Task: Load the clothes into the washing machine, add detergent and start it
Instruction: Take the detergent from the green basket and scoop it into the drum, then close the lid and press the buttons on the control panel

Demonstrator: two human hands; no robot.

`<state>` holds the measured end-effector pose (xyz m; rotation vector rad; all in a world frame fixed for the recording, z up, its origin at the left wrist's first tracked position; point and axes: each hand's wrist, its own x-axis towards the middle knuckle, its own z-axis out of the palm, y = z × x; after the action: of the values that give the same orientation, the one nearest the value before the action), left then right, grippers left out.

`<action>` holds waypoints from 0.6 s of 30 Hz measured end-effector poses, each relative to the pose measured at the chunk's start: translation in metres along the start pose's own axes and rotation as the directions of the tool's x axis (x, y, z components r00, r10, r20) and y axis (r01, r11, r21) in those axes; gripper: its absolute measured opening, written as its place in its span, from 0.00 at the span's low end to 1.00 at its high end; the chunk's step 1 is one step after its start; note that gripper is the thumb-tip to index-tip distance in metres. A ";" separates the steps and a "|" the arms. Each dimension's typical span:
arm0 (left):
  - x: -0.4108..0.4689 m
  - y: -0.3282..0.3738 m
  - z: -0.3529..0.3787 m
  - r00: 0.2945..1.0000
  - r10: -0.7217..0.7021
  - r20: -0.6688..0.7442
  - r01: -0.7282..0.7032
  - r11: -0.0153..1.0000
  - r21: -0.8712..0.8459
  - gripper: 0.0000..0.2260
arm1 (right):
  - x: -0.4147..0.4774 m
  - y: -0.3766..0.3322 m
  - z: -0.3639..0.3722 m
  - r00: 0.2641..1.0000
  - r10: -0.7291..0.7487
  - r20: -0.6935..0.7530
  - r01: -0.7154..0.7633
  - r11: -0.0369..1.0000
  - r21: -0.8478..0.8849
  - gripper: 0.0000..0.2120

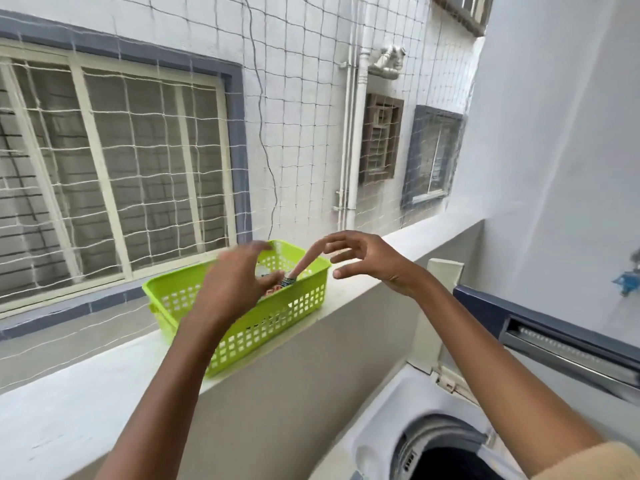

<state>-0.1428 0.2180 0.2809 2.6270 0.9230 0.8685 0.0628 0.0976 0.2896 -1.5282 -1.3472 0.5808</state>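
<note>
Reaching with both hands toward green basket point(242, 337) on ledge point(104, 393), centre frame.

Basket holds a pinkish tube-like item point(302, 264) with a dark printed band low down and some red-white packaging beside it; contents are blurred and partly behind the left hand point(239, 282), so I can't identify them. The item's long axis slants from lower left to upper right, upper end toward the right hand point(367, 261). Left hand is spread, motion-blurred, gripping nothing, in front of the basket. Right hand has loosely curled fingers, empty, just right of the basket rim. Washing machine point(381, 427) sits lower right, lid raised, its dark drum opening cut off by the bottom edge.
</note>
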 end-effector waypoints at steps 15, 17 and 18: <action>-0.046 0.174 0.157 0.789 0.588 0.179 -0.462 0.759 -0.459 0.07 | -0.198 0.080 -0.098 0.850 0.446 -0.282 -0.457 0.889 0.028 0.09; -0.054 0.187 0.191 0.725 0.610 0.318 -0.450 0.770 -0.452 0.07 | -0.231 0.094 -0.106 0.796 0.504 -0.334 -0.516 0.854 0.060 0.08; -0.059 0.192 0.209 0.692 0.611 0.384 -0.442 0.780 -0.444 0.07 | -0.247 0.101 -0.109 0.769 0.533 -0.354 -0.544 0.836 0.077 0.07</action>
<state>0.0406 0.0285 0.1611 2.6301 -0.1431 0.3149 0.1347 -0.1614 0.1847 -1.9515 -0.6209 0.5869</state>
